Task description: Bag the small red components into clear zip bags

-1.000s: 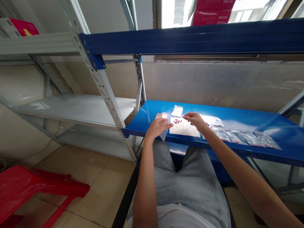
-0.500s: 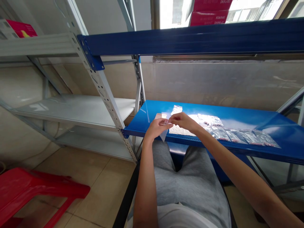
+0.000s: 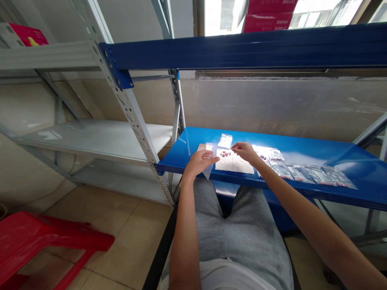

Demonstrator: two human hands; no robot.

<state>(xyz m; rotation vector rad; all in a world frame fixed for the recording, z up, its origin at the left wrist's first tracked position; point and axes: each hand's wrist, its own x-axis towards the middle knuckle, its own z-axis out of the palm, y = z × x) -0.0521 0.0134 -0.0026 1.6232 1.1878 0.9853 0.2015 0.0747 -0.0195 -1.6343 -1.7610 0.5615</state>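
Blue shelf [image 3: 314, 151], 1 red stool [image 3: 72, 235] | left hand [image 3: 198, 162]: holding clear bag [image 3: 208, 172] | right hand [image 3: 245, 152]: grip unclear

- Red boxes [image 3: 269, 22], above the front edge of the blue upper shelf [image 3: 242, 52]: pale lettering, too small to read.
- Red-and-white box [image 3: 36, 34], above the grey shelf's [image 3: 51, 56] front edge: printed markings, illegible.
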